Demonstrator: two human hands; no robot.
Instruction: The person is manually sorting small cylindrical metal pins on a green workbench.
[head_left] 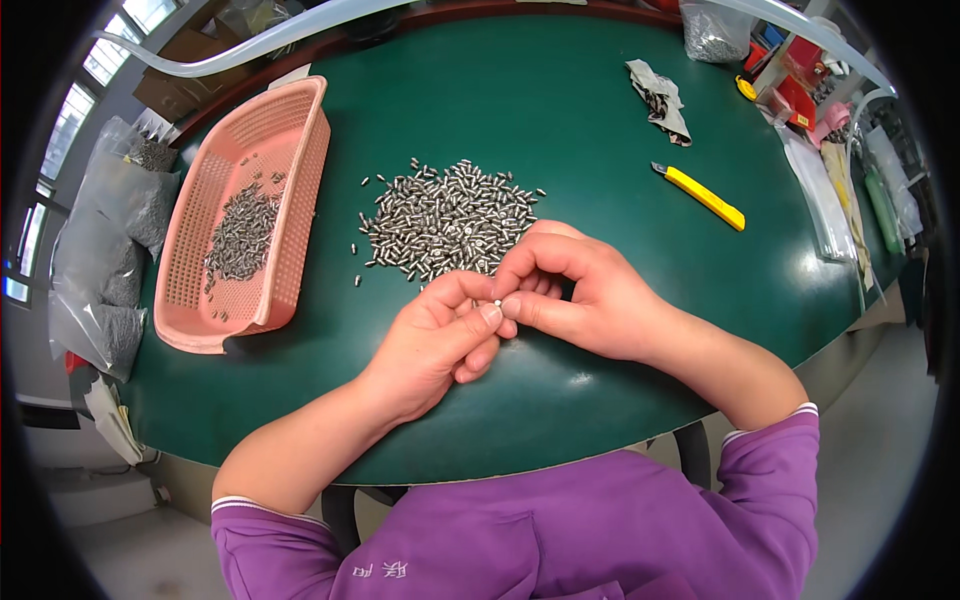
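My left hand (pixel 432 338) and my right hand (pixel 598 295) meet just in front of a pile of small metal pins (pixel 445 222). Thumb and forefinger of each are pinched together around one tiny metal piece (pixel 497 302), of which only a bright tip shows. Its full shape is hidden by the fingertips. The pile's pieces are short, silvery and cylindrical, with a few strays at its left edge. To the left, a pink perforated plastic basket (pixel 312 185) holds a smaller heap of similar metal pieces (pixel 243 232).
Beyond my right hand lie a yellow utility knife (pixel 706 197) and a crumpled grey cloth (pixel 660 100) on the green table (pixel 480 90). Clear bags of metal parts (pixel 120 240) stand past the basket. Plastic sleeves (pixel 815 195) line the right edge, and a translucent hose (pixel 230 62) arches across the back.
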